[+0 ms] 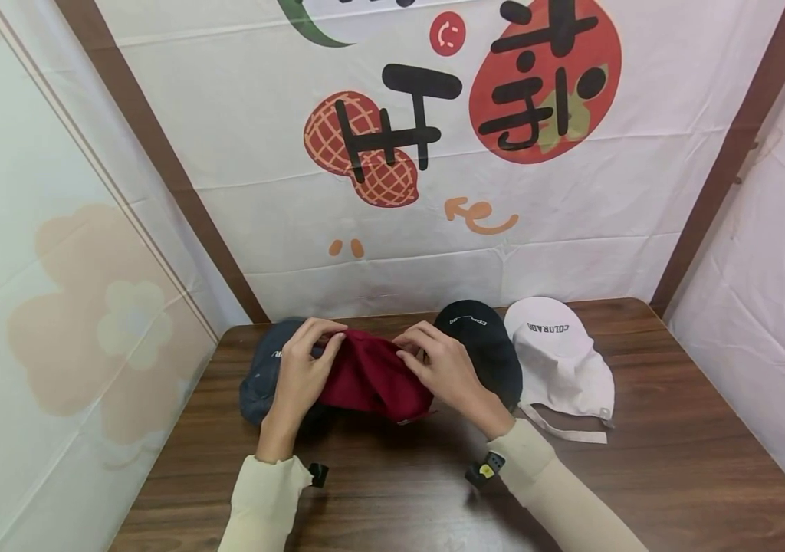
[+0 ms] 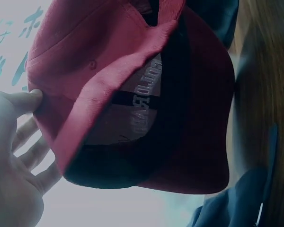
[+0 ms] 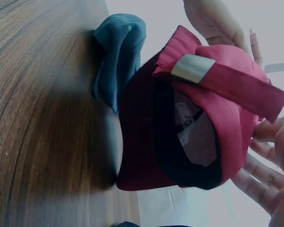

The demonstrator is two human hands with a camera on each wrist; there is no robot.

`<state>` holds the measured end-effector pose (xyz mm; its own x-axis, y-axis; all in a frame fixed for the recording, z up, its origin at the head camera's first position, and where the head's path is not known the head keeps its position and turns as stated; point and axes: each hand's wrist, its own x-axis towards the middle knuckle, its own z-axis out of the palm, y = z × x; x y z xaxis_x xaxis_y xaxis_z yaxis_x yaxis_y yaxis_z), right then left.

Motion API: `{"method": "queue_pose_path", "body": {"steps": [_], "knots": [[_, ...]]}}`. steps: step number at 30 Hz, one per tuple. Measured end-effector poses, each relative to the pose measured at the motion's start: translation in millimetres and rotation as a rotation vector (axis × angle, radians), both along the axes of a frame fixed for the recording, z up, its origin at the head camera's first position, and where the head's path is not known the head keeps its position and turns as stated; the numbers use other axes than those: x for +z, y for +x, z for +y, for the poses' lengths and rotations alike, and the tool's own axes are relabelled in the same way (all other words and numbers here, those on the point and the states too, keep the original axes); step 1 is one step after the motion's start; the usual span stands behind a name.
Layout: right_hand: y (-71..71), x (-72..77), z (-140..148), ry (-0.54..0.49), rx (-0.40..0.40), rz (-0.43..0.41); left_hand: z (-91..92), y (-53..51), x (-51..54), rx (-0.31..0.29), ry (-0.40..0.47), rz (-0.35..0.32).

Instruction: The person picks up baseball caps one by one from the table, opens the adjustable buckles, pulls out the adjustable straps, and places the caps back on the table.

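Observation:
Both hands hold a dark red cap (image 1: 375,376) up above the table, between a navy cap and a black cap. My left hand (image 1: 304,368) pinches its left side between thumb and fingers; in the left wrist view the thumb presses the red cloth (image 2: 61,75). My right hand (image 1: 449,368) pinches the right side of the crown, also visible in the right wrist view (image 3: 274,165). The cap's opening faces the wrist cameras, showing lettering inside, and its strap with a metal buckle (image 3: 193,68) hangs loose.
The navy cap (image 1: 257,387) lies at the table's back left, partly behind my left hand. Right of the red cap lie the black cap (image 1: 485,349) and a white cap (image 1: 558,353) with its strap toward the front. A printed cloth (image 1: 241,230) hangs behind the wooden table (image 1: 392,491).

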<state>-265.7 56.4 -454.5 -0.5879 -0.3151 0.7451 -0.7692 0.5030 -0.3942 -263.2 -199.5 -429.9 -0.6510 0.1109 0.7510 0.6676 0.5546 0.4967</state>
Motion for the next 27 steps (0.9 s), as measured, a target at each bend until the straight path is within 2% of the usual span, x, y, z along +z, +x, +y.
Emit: {"method": "queue_pose_path", "body": {"steps": [12,20,27], "knots": [[10.1,1.0,22,-0.023,0.101,0.032,0.2,1.4,3.6,0.046,0.021,-0.019],[15.7,-3.8,38,0.094,0.235,0.067,0.3,3.4,10.0,0.056,0.032,-0.028],[18.2,-11.2,43,0.216,0.253,0.073,0.7,3.2,9.8,0.052,0.034,-0.031]]}}
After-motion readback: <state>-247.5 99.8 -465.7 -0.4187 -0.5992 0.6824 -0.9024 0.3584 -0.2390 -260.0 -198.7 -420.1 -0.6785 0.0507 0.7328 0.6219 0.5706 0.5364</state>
